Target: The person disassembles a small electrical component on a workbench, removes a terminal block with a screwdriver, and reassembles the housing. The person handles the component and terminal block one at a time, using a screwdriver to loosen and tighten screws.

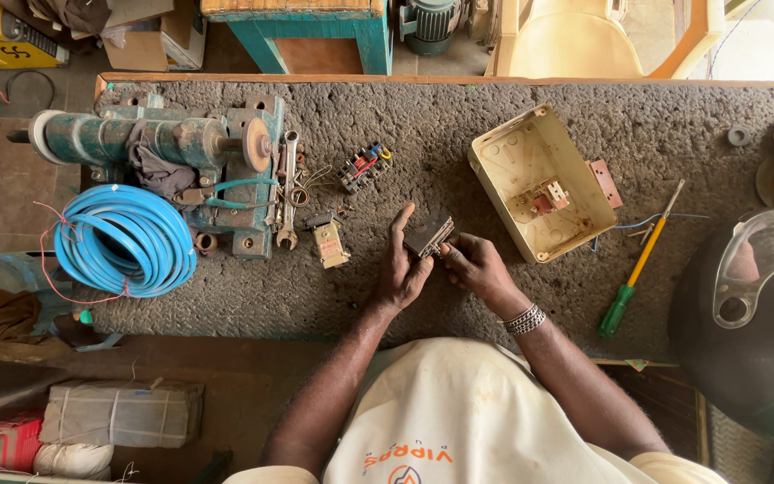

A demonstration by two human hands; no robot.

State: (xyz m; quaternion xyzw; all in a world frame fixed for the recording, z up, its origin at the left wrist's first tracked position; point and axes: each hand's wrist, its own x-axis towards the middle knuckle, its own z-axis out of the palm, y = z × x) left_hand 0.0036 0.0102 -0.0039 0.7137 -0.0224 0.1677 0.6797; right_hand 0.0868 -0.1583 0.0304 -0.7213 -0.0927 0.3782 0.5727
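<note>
Left hand [402, 269]: grasps the dark switch block [427, 236] from the left, thumb raised along its edge, fingers curled beneath it.
Right hand [472, 264]: fingers pinched on the block's lower right corner; a metal bracelet [524, 319] circles the wrist.
Dark switch block: a small, dark, flat-sided part, tilted, held between both hands just above the workbench [512, 116], near its middle.
Workbench: a rough, grey, matted surface with a wooden rim along the far edge.
Cream enclosure [541, 184]: an open plastic box lying on its back to the right of the hands, with a small red-and-white fitting inside; a pinkish plate [606, 182] touches its right side.
Screwdriver [641, 263]: green handle, yellow shaft, lying slanted, right of the enclosure and well apart from the hands.
Small beige component [331, 244]: lies on the bench just left of the left hand.
Wired part [365, 166]: a small piece with red, blue and yellow wires, farther from the person than the hands.
Spanner [288, 188]: a combination wrench lying lengthwise beside the teal bench machine [163, 152].
Blue hose coil [124, 240]: rests at the bench's left end, against the machine's base, with a thin red wire trailing round it.
Helmet [745, 314]: dark, with a clear visor, at the right edge.
</note>
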